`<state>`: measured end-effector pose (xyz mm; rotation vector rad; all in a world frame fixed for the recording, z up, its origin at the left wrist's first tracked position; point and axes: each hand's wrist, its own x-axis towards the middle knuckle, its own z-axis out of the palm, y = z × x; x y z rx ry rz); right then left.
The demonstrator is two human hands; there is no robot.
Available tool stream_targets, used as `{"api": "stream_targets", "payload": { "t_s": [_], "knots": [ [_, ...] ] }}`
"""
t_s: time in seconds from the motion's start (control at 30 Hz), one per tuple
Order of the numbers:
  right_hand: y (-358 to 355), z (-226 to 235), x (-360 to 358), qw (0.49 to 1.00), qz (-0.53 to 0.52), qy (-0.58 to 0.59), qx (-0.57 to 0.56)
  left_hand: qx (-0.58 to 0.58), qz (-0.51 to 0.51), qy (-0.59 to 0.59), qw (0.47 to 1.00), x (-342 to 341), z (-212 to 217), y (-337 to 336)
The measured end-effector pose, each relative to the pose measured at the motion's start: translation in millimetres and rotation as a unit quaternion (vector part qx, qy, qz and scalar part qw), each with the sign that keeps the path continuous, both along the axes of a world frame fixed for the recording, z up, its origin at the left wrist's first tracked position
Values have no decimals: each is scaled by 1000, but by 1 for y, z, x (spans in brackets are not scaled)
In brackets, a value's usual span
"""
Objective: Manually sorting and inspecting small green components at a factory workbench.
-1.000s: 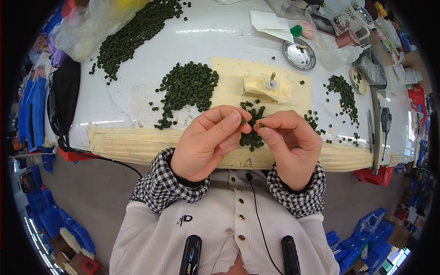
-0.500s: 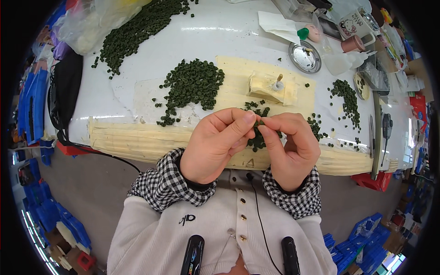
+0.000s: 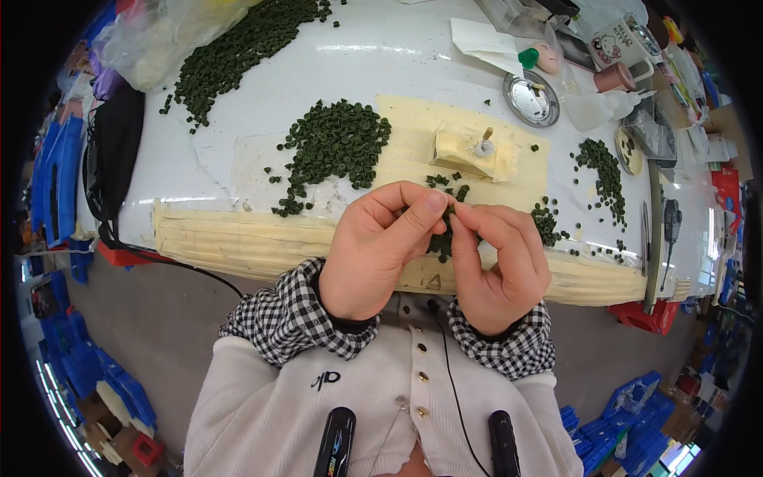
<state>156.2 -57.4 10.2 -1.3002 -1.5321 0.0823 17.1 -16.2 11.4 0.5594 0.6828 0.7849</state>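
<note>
Over the front edge of the table, my left hand (image 3: 373, 250) and my right hand (image 3: 502, 266) meet at the fingertips, each closed in a pinch. A small dark green piece (image 3: 449, 211) shows between the pinched fingers, mostly hidden by them. Behind and below the fingertips lies a small scatter of similar dark green pieces (image 3: 458, 192), partly covered by my hands. A larger heap of these little cup- or cone-shaped pieces (image 3: 338, 143) lies to the left. Just beyond my hands stands a tape-covered yellowish block (image 3: 465, 151) with a short upright peg (image 3: 485, 146).
A big green heap (image 3: 238, 56) lies far left beside a clear plastic bag (image 3: 163, 48). At right are another green pile (image 3: 600, 179), a round metal dish (image 3: 531, 99), a white mug (image 3: 618, 44), a squeeze bottle (image 3: 592, 110), tweezers (image 3: 644, 234) and a screwdriver-like tool (image 3: 671, 222).
My right hand's fingers have shifted slightly left and closed nearer to the left fingertips. My left hand is almost where it was, still pinching. The things on the table stay put.
</note>
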Motion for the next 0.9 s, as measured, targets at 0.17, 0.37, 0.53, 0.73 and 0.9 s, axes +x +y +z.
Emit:
{"api": "stream_targets", "payload": {
  "t_s": [0.17,0.37,0.53,0.73,0.9],
  "knots": [
    [0,-2,-4,999,24,-34,18,8,32,-4,999,2,-3,-1],
    [-1,2,1,995,80,26,-46,24,51,10,998,5,0,1],
    [-1,-1,2,986,104,101,-81,60,80,-6,995,5,-2,4],
    [-1,0,2,985,97,114,-83,198,106,107,969,2,0,2],
    [-1,1,7,979,113,143,-88,341,112,201,911,-2,-4,4]
  ]
}}
